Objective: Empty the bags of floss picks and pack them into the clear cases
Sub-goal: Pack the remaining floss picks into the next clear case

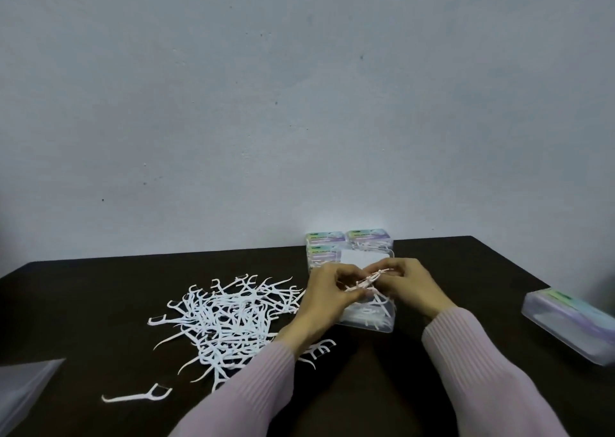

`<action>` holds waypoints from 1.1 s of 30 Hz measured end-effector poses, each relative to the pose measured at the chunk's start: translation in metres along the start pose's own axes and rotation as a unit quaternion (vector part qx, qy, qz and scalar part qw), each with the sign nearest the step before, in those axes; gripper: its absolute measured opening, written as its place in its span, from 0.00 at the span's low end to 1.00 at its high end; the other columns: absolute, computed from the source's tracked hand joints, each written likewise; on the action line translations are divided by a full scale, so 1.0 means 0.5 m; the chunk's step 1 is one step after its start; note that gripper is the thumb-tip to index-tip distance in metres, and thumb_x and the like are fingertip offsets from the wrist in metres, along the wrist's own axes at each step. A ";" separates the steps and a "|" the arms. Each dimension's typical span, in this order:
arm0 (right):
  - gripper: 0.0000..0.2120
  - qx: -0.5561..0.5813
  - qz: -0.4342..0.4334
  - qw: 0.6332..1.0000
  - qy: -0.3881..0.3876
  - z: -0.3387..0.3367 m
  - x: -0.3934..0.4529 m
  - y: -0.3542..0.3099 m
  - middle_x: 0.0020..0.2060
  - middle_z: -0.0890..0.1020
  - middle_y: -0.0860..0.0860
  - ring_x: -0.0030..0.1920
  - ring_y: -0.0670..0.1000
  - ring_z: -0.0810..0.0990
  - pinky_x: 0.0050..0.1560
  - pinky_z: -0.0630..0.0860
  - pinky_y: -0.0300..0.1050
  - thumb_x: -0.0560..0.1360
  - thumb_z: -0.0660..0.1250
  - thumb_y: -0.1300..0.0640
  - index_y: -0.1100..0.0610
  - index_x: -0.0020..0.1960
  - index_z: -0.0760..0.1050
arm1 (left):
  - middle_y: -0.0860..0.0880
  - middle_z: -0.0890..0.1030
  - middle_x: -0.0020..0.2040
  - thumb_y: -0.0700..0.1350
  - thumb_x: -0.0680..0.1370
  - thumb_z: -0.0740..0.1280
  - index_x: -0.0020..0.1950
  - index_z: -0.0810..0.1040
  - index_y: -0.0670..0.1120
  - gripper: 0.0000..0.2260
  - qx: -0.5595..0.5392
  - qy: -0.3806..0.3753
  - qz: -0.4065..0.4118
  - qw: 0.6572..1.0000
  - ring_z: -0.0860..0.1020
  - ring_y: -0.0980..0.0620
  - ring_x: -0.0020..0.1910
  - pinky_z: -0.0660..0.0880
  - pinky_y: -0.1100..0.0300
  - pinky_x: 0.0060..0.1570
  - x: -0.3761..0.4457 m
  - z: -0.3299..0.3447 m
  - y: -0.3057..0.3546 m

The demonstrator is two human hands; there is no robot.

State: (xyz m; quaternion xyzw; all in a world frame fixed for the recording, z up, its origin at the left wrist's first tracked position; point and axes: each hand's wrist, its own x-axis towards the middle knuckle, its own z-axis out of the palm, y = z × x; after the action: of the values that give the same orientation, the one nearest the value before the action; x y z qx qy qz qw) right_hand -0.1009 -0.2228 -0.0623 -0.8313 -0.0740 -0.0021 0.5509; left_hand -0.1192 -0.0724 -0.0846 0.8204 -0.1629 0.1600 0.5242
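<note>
White floss picks (229, 320) lie heaped left of an open clear case (369, 316) partly filled with picks.

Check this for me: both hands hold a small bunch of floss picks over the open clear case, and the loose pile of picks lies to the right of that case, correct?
Not quite. The head view shows the loose pile lying left of the open clear case, not right. Both the left hand and right hand do hold a small bunch over it.

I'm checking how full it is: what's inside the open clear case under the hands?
A few white floss picks lie along the near end of the open case. Both hands, left and right, hold a bundle of picks above it, covering its middle.
</note>
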 end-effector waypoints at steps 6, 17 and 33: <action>0.08 0.077 0.003 0.997 -0.023 -0.012 -0.001 -0.003 0.43 0.83 0.57 0.41 0.52 0.81 0.45 0.78 0.43 0.75 0.63 0.67 0.58 0.45 0.80 | 0.59 0.81 0.39 0.41 0.67 0.77 0.49 0.84 0.44 0.12 0.040 -0.038 0.007 0.998 0.77 0.67 0.36 0.72 0.73 0.41 -0.006 -0.001 -0.002; 0.13 0.073 -0.010 0.996 -0.041 -0.024 -0.004 -0.001 0.46 0.83 0.52 0.48 0.48 0.81 0.46 0.78 0.40 0.70 0.70 0.68 0.58 0.52 0.78 | 0.48 0.85 0.42 0.41 0.66 0.77 0.46 0.85 0.41 0.10 0.038 -0.065 0.005 0.997 0.81 0.62 0.40 0.75 0.71 0.44 -0.009 -0.018 -0.003; 0.10 -0.302 -0.015 0.952 0.038 -0.014 -0.022 0.003 0.40 0.80 0.45 0.42 0.44 0.77 0.41 0.70 0.38 0.69 0.72 0.45 0.49 0.44 0.77 | 0.56 0.83 0.42 0.42 0.73 0.72 0.47 0.83 0.49 0.05 0.100 -0.028 0.009 0.995 0.79 0.61 0.43 0.75 0.68 0.44 -0.004 -0.029 -0.038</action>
State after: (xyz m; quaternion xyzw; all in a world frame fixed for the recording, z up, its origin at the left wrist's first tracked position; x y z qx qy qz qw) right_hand -0.1110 -0.2311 -0.0618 -0.9569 -0.0615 -0.0646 0.2764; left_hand -0.1141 -0.0514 -0.0948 0.8712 -0.1687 0.1571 0.4335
